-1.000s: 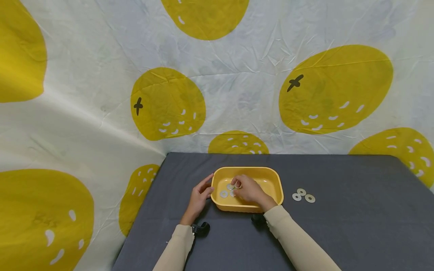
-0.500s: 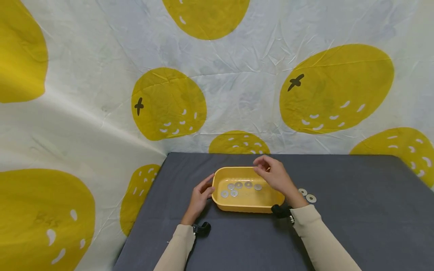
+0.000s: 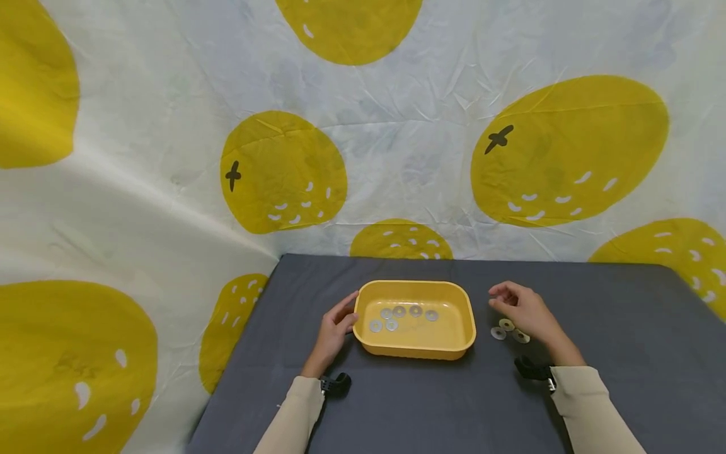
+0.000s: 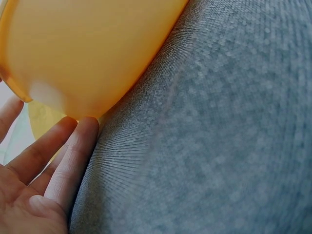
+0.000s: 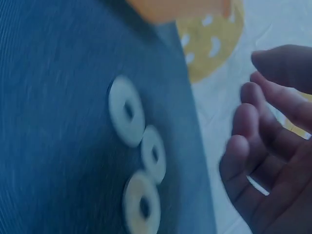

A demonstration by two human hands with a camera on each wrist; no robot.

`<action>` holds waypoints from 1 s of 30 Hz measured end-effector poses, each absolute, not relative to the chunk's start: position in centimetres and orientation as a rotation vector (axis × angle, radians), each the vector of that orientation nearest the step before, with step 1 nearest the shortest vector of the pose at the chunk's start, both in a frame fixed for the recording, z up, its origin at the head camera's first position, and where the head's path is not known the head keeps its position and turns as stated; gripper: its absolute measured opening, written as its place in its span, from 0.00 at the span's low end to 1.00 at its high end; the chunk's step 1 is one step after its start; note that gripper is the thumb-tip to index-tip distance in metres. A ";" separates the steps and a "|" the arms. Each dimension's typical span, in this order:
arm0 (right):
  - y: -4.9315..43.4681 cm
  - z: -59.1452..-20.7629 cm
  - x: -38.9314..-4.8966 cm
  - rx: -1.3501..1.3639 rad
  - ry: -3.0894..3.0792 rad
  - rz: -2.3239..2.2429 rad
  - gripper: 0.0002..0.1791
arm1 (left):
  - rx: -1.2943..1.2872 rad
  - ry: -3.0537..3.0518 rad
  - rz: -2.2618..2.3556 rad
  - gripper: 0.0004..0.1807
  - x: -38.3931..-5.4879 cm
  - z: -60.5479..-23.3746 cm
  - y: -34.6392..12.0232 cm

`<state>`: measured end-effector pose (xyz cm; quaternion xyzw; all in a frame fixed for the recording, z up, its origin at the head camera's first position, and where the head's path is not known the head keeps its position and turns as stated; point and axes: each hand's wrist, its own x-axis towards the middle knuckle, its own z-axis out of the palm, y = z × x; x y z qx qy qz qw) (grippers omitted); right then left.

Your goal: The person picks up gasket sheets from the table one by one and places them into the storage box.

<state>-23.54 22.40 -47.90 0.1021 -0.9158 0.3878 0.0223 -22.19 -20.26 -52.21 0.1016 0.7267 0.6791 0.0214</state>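
Observation:
A yellow plastic tub (image 3: 414,353) with rounded corners stands on the dark cloth. Several flat metal washers (image 3: 386,313) lie spread over the left and middle of its floor. My left hand (image 3: 331,334) rests against the tub's left end, straight fingertips touching its wall (image 4: 92,63). To the right of the tub, three more washers (image 3: 498,333) lie close together on the cloth. Over them hovers my right hand (image 3: 527,313), fingers loosely bent. In the right wrist view, thumb and fingertips (image 5: 237,148) stand apart with nothing between them, beside the washers (image 5: 119,117).
A dark grey cloth (image 3: 397,410) covers the table. Behind and to the left hangs a white sheet (image 3: 397,157) printed with big yellow fruit. Black camera mounts (image 3: 337,384) sit at both wrists.
My right hand has risen out of the tub and swung right, over the washers on the cloth. The washers it was covering in the tub now show. My left hand stays put.

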 end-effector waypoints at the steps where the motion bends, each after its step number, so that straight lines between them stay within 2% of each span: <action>1: 22.7 -48.1 -23.7 0.323 -2.859 1.189 0.16 | 0.317 2.255 2.109 0.28 -22.1 -52.0 -20.2; 13: 25.8 -50.0 -23.9 0.393 -3.045 1.156 0.14 | 0.298 2.259 2.096 0.28 -22.0 -51.7 -20.3; 22: 25.9 -50.5 -23.9 0.452 -3.079 1.055 0.11 | 0.309 2.308 2.093 0.28 -23.2 -54.6 -20.4; 30: 25.6 -50.5 -24.1 0.405 -3.094 0.960 0.11 | 0.270 2.318 2.123 0.27 -23.3 -54.8 -20.3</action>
